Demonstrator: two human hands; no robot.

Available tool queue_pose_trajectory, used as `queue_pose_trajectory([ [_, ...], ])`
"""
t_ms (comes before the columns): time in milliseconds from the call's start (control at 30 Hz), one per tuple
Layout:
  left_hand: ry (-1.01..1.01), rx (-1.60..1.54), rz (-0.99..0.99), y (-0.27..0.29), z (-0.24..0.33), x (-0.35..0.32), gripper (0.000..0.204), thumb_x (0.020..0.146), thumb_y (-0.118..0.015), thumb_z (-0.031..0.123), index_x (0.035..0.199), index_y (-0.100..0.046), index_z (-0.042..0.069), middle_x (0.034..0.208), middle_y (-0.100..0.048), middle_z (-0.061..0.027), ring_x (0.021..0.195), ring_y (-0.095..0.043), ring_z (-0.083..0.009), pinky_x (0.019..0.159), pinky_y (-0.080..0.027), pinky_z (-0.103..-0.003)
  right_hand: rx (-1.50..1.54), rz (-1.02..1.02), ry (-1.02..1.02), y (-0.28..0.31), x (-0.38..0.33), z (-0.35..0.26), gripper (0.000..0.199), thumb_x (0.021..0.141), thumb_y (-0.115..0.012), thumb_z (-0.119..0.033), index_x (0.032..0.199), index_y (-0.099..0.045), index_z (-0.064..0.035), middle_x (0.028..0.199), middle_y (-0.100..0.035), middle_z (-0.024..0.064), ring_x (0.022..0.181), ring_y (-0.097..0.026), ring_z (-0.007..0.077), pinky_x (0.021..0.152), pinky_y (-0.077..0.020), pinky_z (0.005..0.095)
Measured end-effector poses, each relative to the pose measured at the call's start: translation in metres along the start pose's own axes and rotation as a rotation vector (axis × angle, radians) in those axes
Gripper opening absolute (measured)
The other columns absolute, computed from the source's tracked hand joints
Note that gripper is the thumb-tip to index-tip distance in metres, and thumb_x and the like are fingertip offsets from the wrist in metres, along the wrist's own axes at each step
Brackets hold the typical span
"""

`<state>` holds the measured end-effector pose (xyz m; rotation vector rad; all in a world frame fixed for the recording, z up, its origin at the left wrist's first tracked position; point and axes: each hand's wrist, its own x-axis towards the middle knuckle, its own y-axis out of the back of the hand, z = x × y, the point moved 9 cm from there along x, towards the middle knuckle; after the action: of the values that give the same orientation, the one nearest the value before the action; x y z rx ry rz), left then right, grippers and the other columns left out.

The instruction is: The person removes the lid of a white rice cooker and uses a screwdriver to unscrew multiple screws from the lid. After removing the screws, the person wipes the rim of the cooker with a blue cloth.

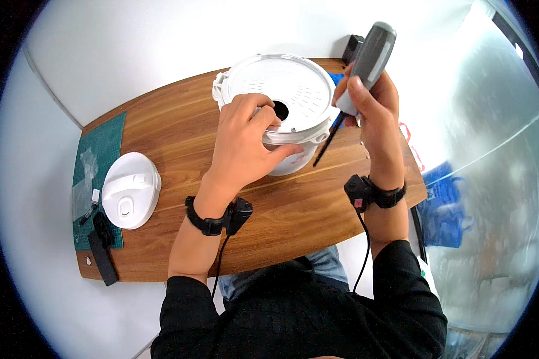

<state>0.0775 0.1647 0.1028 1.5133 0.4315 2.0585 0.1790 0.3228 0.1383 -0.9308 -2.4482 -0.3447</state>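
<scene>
A white round tub-like appliance body stands toward the back of the wooden table, with a flat disc on its upper side. Small slots mark the disc, and near its front edge is a dark round hole. My left hand grips the front rim, its fingers curled beside the hole and its thumb against the outer wall. In my right hand is a screwdriver, handle upward, grey and dark. Its black shaft slants down to the left, just off the tub's right side, with the tip apart from it.
On the left of the wooden table sits a white lid with a handle. Beside it, a green cutting mat carries a clear plastic bag and black items. A black box stands behind; blue plastic lies beyond the right edge.
</scene>
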Motion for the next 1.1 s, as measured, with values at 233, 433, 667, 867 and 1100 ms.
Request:
queue_pose_trajectory([
  [233,0.05,-0.095,-0.036,0.009,-0.001,0.005,0.032,0.076,-0.082,0.022,0.101,-0.07,0.006,0.116,-0.062,-0.0105,0.104,-0.057,-0.0299,0.091,-0.045,-0.041,0.135,0.063,0.16,-0.007,0.022,-0.025,0.032,0.092,-0.072,-0.031,0.1,-0.057,-0.0036,0.074,-0.061,0.0041,0.053,-0.056,0.0064,0.041,-0.0445,0.0194],
  [433,0.236,-0.415,-0.138,-0.002,-0.001,0.023,0.019,0.089,-0.068,0.01,0.106,-0.073,0.003,0.092,-0.069,-0.0119,0.077,-0.064,-0.0248,0.067,-0.05,-0.033,0.098,0.102,0.212,-0.01,0.031,-0.03,0.033,0.092,-0.073,-0.03,0.098,-0.056,-0.0027,0.072,-0.057,0.0017,0.054,-0.056,0.0058,0.042,-0.0482,0.0195],
  [667,0.254,-0.353,-0.15,-0.011,-0.004,0.027,0.014,0.087,-0.07,0.008,0.099,-0.077,0.004,0.08,-0.072,-0.0123,0.071,-0.064,-0.0226,0.063,-0.048,-0.034,0.075,0.07,0.208,-0.016,0.031,-0.029,0.033,0.091,-0.074,-0.029,0.098,-0.055,-0.0033,0.072,-0.055,0.0002,0.057,-0.055,0.0045,0.044,-0.0481,0.0193],
  [867,0.181,-0.384,-0.137,-0.011,-0.006,0.026,0.018,0.085,-0.069,0.0,0.102,-0.076,0.003,0.077,-0.068,-0.0096,0.069,-0.06,-0.0159,0.06,-0.044,-0.029,0.138,-0.007,0.202,-0.019,0.036,-0.02,0.03,0.093,-0.072,-0.022,0.106,-0.055,-0.0012,0.078,-0.06,0.0032,0.065,-0.059,0.0069,0.053,-0.0497,0.0216],
  [1100,0.231,-0.371,-0.172,-0.013,-0.01,0.024,0.017,0.086,-0.07,0.003,0.102,-0.076,0.004,0.08,-0.069,-0.0088,0.072,-0.062,-0.0147,0.063,-0.046,-0.028,0.305,-0.084,0.142,-0.029,0.035,-0.019,0.03,0.094,-0.072,-0.021,0.108,-0.054,-0.0011,0.073,-0.056,0.0004,0.058,-0.05,0.0048,0.047,-0.0396,0.0215],
])
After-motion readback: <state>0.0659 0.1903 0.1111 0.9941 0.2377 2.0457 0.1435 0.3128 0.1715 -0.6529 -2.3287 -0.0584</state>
